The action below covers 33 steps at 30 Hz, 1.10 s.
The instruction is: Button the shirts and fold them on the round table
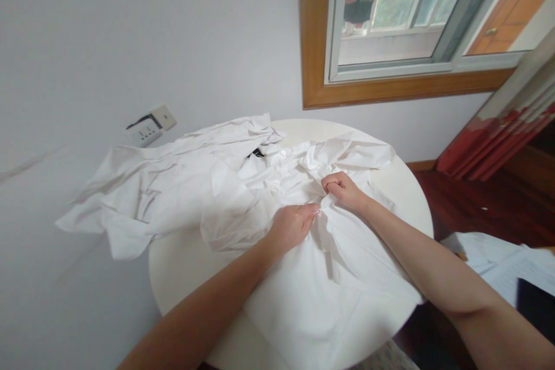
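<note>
A white button-up shirt (182,185) lies spread and crumpled over a round white table (403,185). One sleeve hangs off the table's left side. My left hand (291,225) pinches the shirt's front edge near the middle, fingers closed on the cloth. My right hand (342,188) is curled into a pinch on the facing edge of the shirt front, just right of and above the left hand. The collar with a dark label (257,153) sits beyond the hands.
The table stands against a white wall with a wall socket (150,127) at the left. A wood-framed window (390,29) is above right. A red curtain (507,139) hangs at the right, over a dark wooden floor. White papers (507,266) lie at the lower right.
</note>
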Tool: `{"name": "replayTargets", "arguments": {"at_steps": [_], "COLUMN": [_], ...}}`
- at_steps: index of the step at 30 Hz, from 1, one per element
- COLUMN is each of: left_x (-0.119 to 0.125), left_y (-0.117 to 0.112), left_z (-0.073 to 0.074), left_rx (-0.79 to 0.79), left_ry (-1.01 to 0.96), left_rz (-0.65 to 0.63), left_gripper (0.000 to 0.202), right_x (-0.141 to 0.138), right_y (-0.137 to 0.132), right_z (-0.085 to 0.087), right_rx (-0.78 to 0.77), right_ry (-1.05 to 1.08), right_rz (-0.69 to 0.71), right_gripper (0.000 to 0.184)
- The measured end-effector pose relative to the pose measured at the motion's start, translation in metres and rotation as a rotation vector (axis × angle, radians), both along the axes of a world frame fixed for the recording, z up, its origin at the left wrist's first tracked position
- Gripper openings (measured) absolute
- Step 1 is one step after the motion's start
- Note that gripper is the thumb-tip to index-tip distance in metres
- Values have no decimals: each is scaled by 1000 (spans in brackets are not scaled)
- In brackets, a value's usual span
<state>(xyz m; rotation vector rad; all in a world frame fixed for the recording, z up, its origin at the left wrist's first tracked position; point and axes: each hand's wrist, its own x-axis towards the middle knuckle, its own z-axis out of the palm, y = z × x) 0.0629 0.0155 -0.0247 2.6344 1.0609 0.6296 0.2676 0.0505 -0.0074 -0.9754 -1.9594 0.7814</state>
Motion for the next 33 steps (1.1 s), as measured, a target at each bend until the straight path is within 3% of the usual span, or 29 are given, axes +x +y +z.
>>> {"name": "replayTargets", "arguments": {"at_steps": [11, 19, 22, 26, 30, 33], "left_x": [-1, -7, -9, -16, -29, -34], "left_y": [-1, 11, 11, 13, 31, 55], "left_z": [5, -4, 2, 21, 36, 40], "left_rx": [-44, -118, -76, 109, 271, 315], "left_ry": [-111, -209, -213, -241, -276, -148], "left_rz": [107, -35, -31, -20, 180, 409], "left_gripper": [25, 26, 29, 32, 26, 33], "right_x": [14, 20, 21, 15, 0, -7], "right_y": [1, 4, 7, 2, -6, 0], "right_z": [3, 2, 1, 0, 7, 18], "right_rx": [93, 92, 86, 76, 37, 38], "right_ry": [-148, -82, -93, -146, -179, -297], "right_rz": [35, -34, -51, 6, 109, 24], "right_gripper": [20, 22, 21, 18, 26, 30]}}
